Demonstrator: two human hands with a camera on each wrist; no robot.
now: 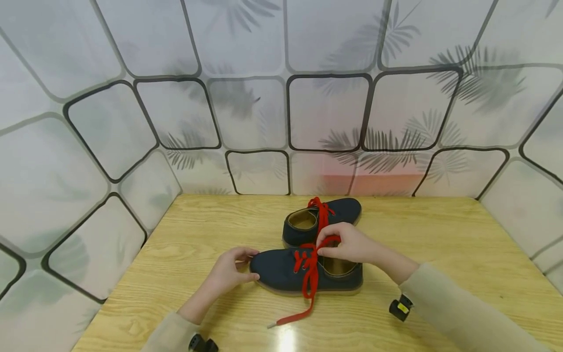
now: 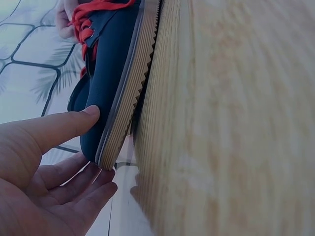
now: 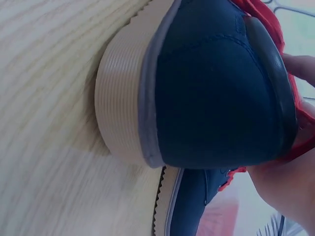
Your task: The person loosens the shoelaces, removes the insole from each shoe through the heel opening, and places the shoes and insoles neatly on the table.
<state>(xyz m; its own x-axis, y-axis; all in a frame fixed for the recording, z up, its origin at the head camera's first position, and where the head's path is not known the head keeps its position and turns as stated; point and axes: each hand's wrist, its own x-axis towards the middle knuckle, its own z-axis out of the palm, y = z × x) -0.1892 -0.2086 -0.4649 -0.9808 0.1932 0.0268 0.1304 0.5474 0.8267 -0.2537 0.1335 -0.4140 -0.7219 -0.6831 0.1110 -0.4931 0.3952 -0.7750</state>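
A navy blue shoe [image 1: 277, 269] with red laces lies on the table, toe to the left. My left hand [image 1: 233, 269] holds it at the toe; in the left wrist view the thumb [image 2: 81, 123] touches the upper and the fingers curve around the toe end. Above the shoe's opening, my right hand [image 1: 347, 243] pinches a red shoelace [image 1: 327, 239] between thumb and fingers. The lace's other end [image 1: 294, 318] hangs over the near side onto the table. In the right wrist view the heel [image 3: 216, 103] hides most of the right hand's fingers.
Right behind it stands a second navy shoe [image 1: 345, 209] with red laces, its toe to the right. Both are on a light wooden table [image 1: 198, 220]. Patterned fabric walls [image 1: 250, 112] enclose the table's back and sides.
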